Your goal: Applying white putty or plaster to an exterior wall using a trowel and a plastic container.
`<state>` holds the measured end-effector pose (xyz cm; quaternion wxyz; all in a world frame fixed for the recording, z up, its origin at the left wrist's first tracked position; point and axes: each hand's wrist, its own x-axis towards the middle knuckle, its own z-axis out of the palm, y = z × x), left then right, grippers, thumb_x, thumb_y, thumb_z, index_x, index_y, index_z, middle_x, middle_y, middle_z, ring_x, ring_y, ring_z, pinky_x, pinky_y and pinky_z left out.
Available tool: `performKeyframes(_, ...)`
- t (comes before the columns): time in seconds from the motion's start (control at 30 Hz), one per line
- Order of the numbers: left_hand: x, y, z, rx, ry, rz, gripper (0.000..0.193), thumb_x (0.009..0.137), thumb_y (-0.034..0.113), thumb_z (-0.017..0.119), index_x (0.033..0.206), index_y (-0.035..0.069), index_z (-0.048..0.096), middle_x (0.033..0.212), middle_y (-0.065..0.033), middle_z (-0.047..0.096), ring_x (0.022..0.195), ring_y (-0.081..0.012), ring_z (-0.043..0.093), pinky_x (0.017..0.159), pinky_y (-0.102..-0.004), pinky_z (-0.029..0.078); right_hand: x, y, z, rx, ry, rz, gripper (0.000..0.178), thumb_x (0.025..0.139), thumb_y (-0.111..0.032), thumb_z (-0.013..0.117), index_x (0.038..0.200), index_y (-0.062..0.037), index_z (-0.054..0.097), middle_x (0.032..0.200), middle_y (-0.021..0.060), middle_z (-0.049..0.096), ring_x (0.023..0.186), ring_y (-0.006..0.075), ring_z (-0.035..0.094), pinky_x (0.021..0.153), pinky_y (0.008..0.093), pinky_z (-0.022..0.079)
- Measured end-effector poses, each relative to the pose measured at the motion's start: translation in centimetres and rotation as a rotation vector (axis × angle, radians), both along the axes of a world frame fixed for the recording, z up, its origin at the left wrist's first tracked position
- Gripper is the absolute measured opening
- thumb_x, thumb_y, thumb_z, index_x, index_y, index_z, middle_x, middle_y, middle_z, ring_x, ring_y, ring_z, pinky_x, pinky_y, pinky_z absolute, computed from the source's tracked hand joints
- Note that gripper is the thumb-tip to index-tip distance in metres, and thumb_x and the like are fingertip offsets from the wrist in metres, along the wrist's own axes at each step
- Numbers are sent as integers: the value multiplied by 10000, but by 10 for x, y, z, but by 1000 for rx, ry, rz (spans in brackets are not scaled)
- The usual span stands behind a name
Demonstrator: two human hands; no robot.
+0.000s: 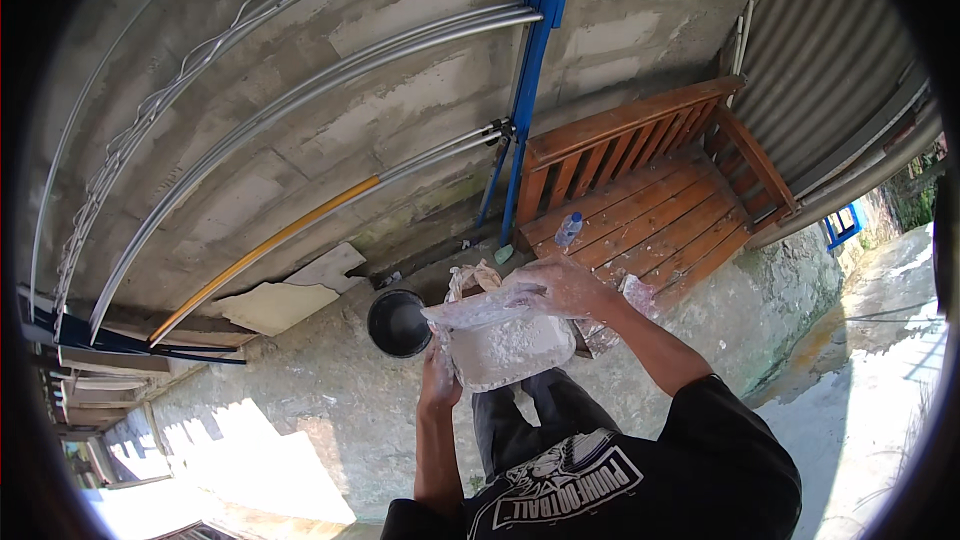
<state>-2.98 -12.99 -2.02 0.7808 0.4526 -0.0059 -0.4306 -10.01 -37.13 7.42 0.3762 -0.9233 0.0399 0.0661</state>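
Between my hands is a pale, roughly rectangular container (512, 352), coated in whitish powder or paste, held in front of my legs. My left hand (440, 370) grips its left side, with the fingers partly hidden behind it. My right hand (560, 286), smeared white, reaches over the far edge and closes on a whitish, film-like strip (470, 312) there. I cannot make out whether this strip is part of the container. Just left of it, a round black bucket (398, 323) stands on the ground, greyish inside. Behind the container shows a crumpled pale wrapper (474, 278).
A wooden bench (650, 215), spattered white, stands at the right with a plastic bottle (569, 229) on it. A blue post (535, 70) and metal pipes (330, 90) run along the block wall. Broken pale boards (280, 306) lie at its foot.
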Motion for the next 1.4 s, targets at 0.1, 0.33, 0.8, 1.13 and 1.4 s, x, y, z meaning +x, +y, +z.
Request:
performKeyframes(0.1, -2, 4, 30, -12, -28, 61, 453, 984, 331, 363, 1301, 9, 407, 1239, -106, 520, 1112, -214, 523, 943, -346, 429, -14, 17, 20, 19, -373, 42, 278, 754, -129, 672, 1022, -87, 610, 834, 159, 629, 811, 338, 608, 715, 412, 484)
performKeyframes(0.33, 0, 22, 80, -80, -71, 187, 455, 979, 392, 348, 1180, 16, 507, 1106, -98, 588, 994, -214, 577, 860, -352, 471, -26, 36, 39, -135, -724, 262, 386, 592, -36, 693, 968, -103, 639, 886, 58, 637, 773, 241, 636, 659, 350, 529)
performKeyframes(0.8, -7, 38, 118, -61, -32, 270, 554, 943, 482, 396, 1100, -26, 554, 1014, -122, 622, 884, -210, 606, 798, -339, 498, -12, 53, 80, -48, -780, 311, 249, 663, -21, 730, 896, -69, 656, 794, 80, 660, 686, 247, 656, 581, 304, 529)
performKeyframes(1.13, -6, 50, 112, -74, -70, 177, 559, 949, 485, 369, 1101, -22, 548, 1016, -126, 624, 873, -209, 619, 769, -337, 512, -10, 59, 101, -143, -951, 305, 322, 637, -45, 680, 954, -84, 633, 787, 68, 621, 683, 243, 624, 548, 341, 502)
performKeyframes(1.4, -7, 48, 115, -103, 4, 294, 546, 943, 496, 370, 1101, 2, 542, 995, -119, 621, 872, -222, 624, 758, -361, 521, -39, 75, 70, -323, -874, 446, 496, 561, -60, 719, 1046, -112, 631, 979, 18, 625, 802, 188, 633, 630, 312, 532)
